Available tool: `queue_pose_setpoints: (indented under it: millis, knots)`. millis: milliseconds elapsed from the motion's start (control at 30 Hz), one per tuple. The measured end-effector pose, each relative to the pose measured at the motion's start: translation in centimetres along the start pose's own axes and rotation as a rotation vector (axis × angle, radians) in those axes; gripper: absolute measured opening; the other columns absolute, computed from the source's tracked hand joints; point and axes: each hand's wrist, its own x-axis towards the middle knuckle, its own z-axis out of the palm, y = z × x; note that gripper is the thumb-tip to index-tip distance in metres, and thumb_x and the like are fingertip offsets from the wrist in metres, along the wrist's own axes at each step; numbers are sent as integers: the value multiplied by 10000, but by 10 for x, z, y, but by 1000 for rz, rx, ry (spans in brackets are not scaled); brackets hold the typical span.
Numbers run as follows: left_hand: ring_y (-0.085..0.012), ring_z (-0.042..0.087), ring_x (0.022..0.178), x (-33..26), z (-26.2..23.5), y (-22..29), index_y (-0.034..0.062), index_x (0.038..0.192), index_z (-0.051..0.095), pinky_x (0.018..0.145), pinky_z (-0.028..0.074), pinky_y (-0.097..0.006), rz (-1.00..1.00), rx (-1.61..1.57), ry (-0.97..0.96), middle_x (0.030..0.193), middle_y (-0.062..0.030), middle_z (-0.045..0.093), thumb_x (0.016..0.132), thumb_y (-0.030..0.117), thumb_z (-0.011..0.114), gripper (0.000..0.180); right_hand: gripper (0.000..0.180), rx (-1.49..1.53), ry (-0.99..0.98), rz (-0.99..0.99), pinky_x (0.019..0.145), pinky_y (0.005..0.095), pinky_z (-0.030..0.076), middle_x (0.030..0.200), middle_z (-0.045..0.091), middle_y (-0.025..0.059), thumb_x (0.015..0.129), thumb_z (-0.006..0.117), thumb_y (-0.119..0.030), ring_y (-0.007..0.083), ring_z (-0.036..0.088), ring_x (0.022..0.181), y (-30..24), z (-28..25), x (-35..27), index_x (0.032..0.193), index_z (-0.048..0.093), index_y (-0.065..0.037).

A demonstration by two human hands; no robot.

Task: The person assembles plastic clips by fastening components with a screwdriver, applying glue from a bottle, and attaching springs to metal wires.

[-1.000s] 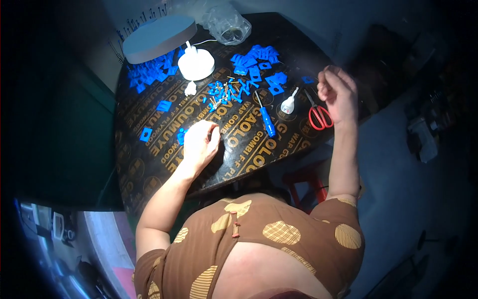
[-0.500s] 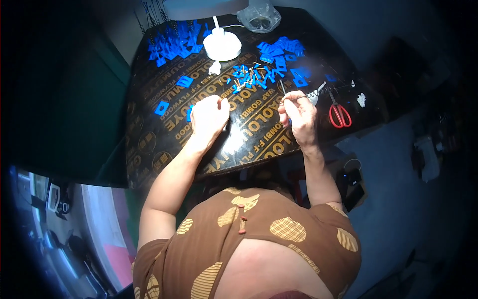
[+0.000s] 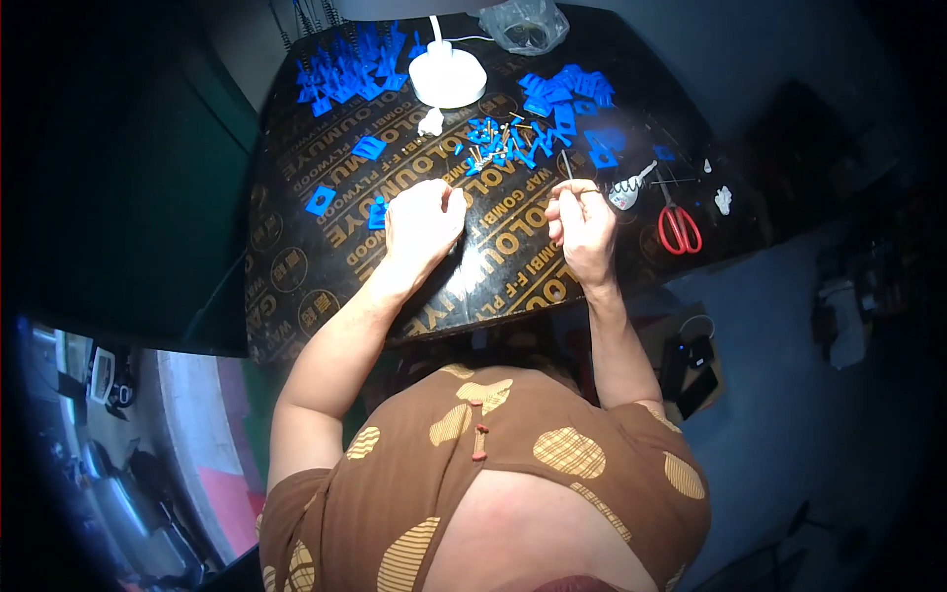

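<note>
My left hand [image 3: 424, 223] rests curled on the dark printed tabletop, its fingers closed. A small blue plastic piece [image 3: 377, 214] shows at its outer side; whether the fingers hold it is hidden. Farther right, my right hand [image 3: 586, 233] pinches a thin metal rod [image 3: 567, 166] that points away from me. Just right of that hand lies a pale piece with a dark wire coil [image 3: 628, 189]. Red-handled scissors [image 3: 679, 231] lie beside it. Ahead of both hands spreads a pile of small blue parts with brass-coloured pins [image 3: 501, 144].
A white lamp base [image 3: 448, 79] stands at the back, with crumpled white material [image 3: 431, 122] before it. Blue plates with upright springs [image 3: 355, 69] crowd the back left. More blue plates [image 3: 567, 91] and a clear plastic bag [image 3: 525, 27] sit toward the back right.
The right hand, still pinching the rod, has drawn left, away from the coil and scissors. The left hand stays curled beside the blue piece. The whole view has shifted slightly.
</note>
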Motion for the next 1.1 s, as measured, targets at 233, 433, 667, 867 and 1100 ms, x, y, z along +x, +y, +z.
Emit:
queue_pose_setpoints:
  millis: [233,433,667,867,1100]
  knots:
    - [-338,641,713,1,4,0,18,762,654,676,508,-403,-19,-29,-17,747,-170,647,830,218,593,220,114,-20,48,-18,480,194,422,703,603,33,958,503,-83,56,523,530,4,-3,4,933,582,-5]
    - [-327,643,721,1,4,2,19,756,654,680,507,-394,-19,-62,-23,747,-163,647,821,202,601,202,146,-67,86,-23,481,203,431,673,607,39,952,512,-95,66,531,516,-4,-10,6,880,591,5]
    - [-316,647,718,0,1,5,20,760,658,682,507,-384,-22,-50,-65,750,-159,649,823,207,605,205,154,-18,32,-4,487,200,432,659,595,28,949,521,-105,61,528,524,-20,-7,2,853,579,0]
    - [-316,645,709,-1,3,4,18,756,658,672,506,-380,-2,-78,-39,746,-158,648,822,205,609,204,162,-3,-35,62,486,195,416,644,578,16,949,519,-115,51,502,522,-31,-4,-3,847,574,-2]
    - [-317,645,711,-1,1,5,18,748,655,672,506,-379,-10,-80,-42,741,-160,645,819,198,607,199,147,52,-89,109,480,193,402,631,569,8,940,522,-104,40,491,519,-31,-2,-2,844,573,-5]
